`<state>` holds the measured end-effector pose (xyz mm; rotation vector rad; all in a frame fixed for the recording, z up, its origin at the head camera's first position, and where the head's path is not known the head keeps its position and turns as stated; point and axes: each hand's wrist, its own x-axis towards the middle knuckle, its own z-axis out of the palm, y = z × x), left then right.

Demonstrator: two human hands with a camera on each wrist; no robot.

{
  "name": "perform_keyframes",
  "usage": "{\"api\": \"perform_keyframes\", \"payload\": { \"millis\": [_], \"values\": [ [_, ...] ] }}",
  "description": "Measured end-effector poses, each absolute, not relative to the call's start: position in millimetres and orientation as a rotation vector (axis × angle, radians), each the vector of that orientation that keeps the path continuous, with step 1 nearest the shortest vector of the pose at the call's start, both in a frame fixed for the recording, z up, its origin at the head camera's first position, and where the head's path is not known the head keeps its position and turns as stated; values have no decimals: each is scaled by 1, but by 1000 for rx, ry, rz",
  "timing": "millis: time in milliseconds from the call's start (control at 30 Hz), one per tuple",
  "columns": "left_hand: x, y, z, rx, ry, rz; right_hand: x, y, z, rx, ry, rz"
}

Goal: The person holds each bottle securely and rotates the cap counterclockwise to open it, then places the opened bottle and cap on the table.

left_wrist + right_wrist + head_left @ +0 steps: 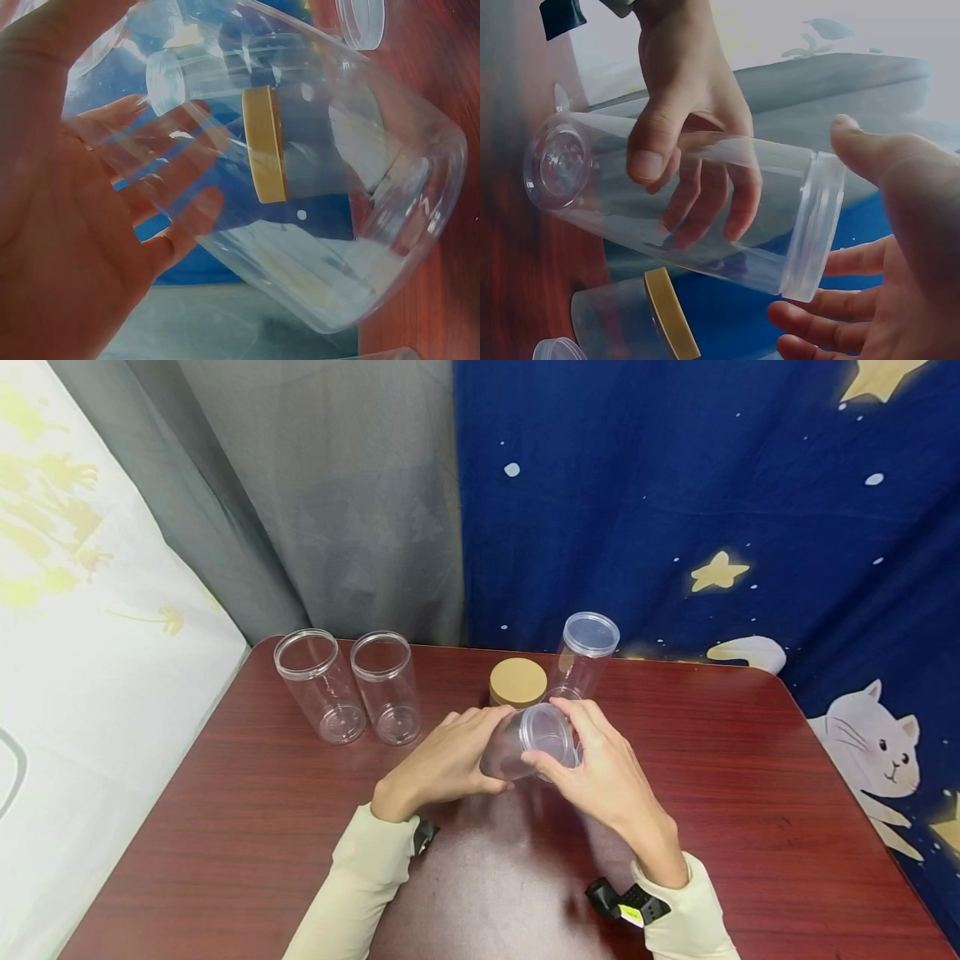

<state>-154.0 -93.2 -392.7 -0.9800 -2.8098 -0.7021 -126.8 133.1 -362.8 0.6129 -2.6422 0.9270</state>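
A clear plastic jar (504, 752) is held tilted above the table, its top towards the right. My left hand (450, 756) grips its body, the thumb on the near side and the fingers curled around the far side, seen through the wall in the right wrist view. A translucent lid (815, 225) sits on the jar's mouth. My right hand (611, 772) holds this lid by its rim between thumb and fingers. Just behind the hands stands a jar with an ochre lid (517, 683), partly hidden; the left wrist view shows this ochre lid (264, 144) through the clear wall.
At the back right stands a tall clear jar with a translucent lid (591, 635). Two lidless clear jars, the left one (318, 693) and the right one (385, 693), stand at the back left. Curtains (360, 510) hang behind the reddish-brown table (750, 793).
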Motion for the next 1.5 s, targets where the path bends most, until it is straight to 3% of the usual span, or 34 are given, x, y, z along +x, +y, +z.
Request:
{"api": "perform_keyframes", "payload": {
  "millis": [1500],
  "values": [
    [-154,-94,-393,-994,-2835,-756,-126,141,-357,963,-2607,1128]
  ]
}}
